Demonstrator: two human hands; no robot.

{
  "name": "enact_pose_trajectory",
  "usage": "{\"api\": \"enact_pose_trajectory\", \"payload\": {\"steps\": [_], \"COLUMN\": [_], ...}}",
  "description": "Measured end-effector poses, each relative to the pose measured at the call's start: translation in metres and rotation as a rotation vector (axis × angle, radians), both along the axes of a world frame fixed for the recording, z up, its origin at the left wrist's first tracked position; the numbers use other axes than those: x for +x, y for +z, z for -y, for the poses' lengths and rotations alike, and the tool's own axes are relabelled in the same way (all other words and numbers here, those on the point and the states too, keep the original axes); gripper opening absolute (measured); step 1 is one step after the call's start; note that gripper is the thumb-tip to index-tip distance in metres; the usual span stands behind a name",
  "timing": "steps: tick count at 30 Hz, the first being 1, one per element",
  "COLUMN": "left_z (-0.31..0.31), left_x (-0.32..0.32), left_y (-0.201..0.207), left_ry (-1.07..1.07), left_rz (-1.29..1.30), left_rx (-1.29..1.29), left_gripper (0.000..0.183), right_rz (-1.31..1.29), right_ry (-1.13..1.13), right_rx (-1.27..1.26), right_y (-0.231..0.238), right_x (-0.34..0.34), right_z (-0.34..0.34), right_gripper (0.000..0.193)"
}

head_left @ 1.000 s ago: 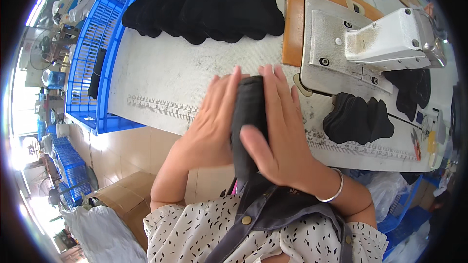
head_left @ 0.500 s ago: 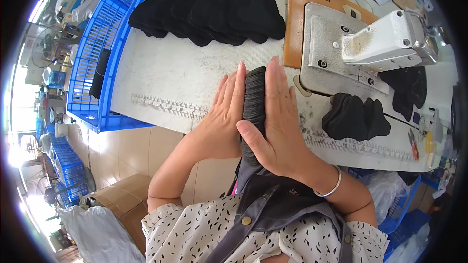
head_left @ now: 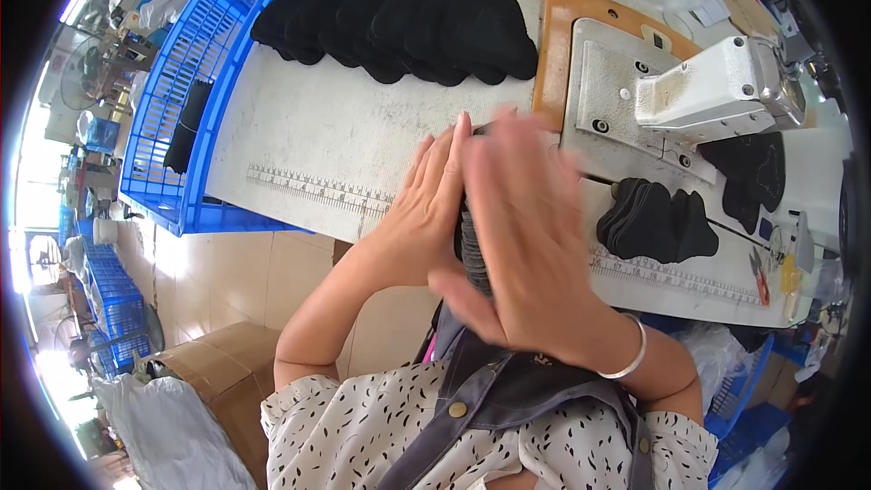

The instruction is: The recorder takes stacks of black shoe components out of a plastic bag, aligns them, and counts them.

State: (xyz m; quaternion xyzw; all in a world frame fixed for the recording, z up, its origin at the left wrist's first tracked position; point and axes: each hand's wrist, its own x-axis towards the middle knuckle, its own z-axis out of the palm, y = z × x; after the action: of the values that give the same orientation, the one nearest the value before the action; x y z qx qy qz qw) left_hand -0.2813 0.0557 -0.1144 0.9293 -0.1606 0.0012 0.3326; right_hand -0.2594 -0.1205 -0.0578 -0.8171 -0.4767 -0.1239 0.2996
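Note:
A thick stack of black fabric pieces (head_left: 471, 249) stands on edge between my palms at the table's front edge, mostly hidden by my right hand. My left hand (head_left: 418, 204) holds it from the left side, its fingers straight and close together, the palm flat against the cloth. Over the stack's right side is my right hand (head_left: 529, 227), smeared by motion. Its fingers are stretched out and its thumb sticks out to the left across the stack; whether the palm presses on the cloth I cannot tell.
Overlapping black fabric pieces (head_left: 399, 27) lie at the table's back. Right of my hands are a sewing machine (head_left: 699, 91), a smaller black pile (head_left: 649, 222) and red-handled snips (head_left: 760, 277). A blue basket (head_left: 192, 118) stands left; a cardboard box (head_left: 213, 367) sits below.
My right hand has shifted and turned over the stack, hiding more of it, and is now blurred. The left hand keeps its place on the stack. The whole view has tilted slightly.

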Motion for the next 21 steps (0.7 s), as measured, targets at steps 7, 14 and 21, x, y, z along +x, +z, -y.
{"api": "enact_pose_trajectory", "payload": {"steps": [7,14,21], "left_z": [0.004,-0.015,-0.015], "left_x": [-0.003,0.004,0.007], "left_y": [0.014,0.024,0.013], "left_ry": [0.105,0.025,0.000], "left_rz": [-0.036,0.092,0.015], "left_rx": [-0.209,0.107,0.115], "left_gripper": [0.127,0.122,0.127], "right_rz": [-0.443,-0.450,-0.477], "right_ry": [-0.014,-0.059,0.025], "right_rx": [0.491,0.005,0.193], "right_y": [-0.032,-0.038,-0.052], "right_x": [0.029,0.028,0.021], "right_z": [-0.001,-0.006,-0.021], "right_gripper": [0.072,0.074,0.087]}}
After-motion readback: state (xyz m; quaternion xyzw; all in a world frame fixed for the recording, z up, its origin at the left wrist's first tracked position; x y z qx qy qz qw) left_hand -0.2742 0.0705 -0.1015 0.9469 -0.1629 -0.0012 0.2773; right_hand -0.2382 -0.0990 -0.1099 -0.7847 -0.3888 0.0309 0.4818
